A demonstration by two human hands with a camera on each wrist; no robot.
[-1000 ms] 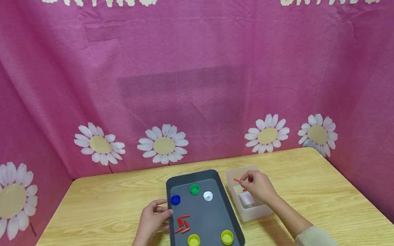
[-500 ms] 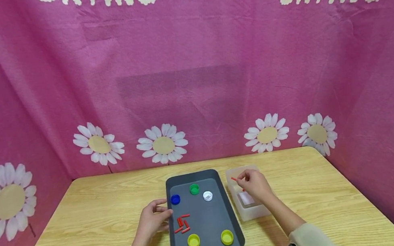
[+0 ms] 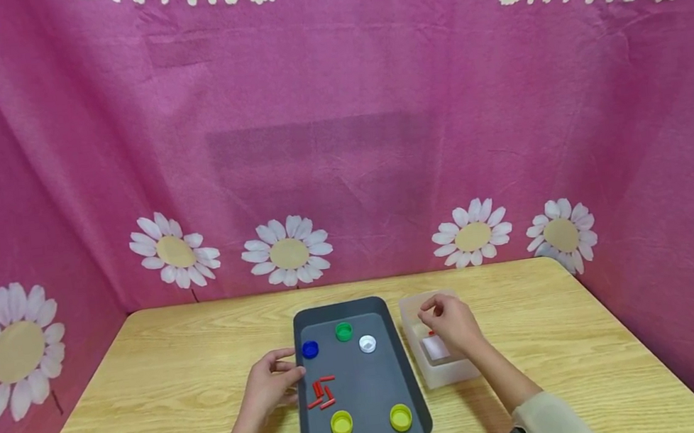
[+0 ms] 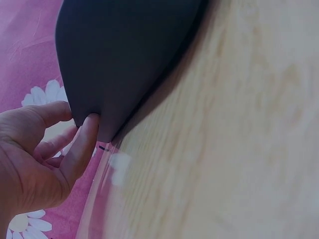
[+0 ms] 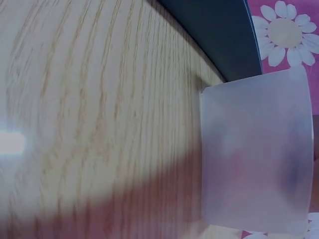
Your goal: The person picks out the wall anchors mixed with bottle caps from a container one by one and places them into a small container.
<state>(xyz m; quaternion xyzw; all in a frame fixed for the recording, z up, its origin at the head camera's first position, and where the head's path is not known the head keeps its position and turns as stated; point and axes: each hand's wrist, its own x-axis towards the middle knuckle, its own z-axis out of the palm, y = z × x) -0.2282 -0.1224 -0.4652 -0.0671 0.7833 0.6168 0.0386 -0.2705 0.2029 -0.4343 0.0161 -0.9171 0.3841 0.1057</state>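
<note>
A dark grey tray (image 3: 366, 386) lies on the table, with several short red sticks (image 3: 321, 392) loose on its left side. Round caps stand in it: a blue cap (image 3: 309, 349), a green cap (image 3: 344, 331), a white cap (image 3: 367, 344) and two yellow caps (image 3: 341, 425). My left hand (image 3: 268, 385) holds the tray's left wall near the rim, seen closely in the left wrist view. Over a translucent bin (image 3: 451, 374), my right hand (image 3: 451, 319) has thumb and fingers drawn together. No stick shows at its fingertips; whether one is hidden there I cannot tell.
Inside the bin are a white piece (image 3: 435, 348) and a bit of red (image 3: 432, 333), partly covered by the right hand. The bin stands close beside the tray's right wall. A pink curtain (image 3: 326, 147) with daisies hangs behind the wooden table (image 3: 196, 355).
The red stick that stuck out from my right fingertips in the earlier frames no longer shows. That hand stays over the bin. My left hand and the tray look unmoved.
</note>
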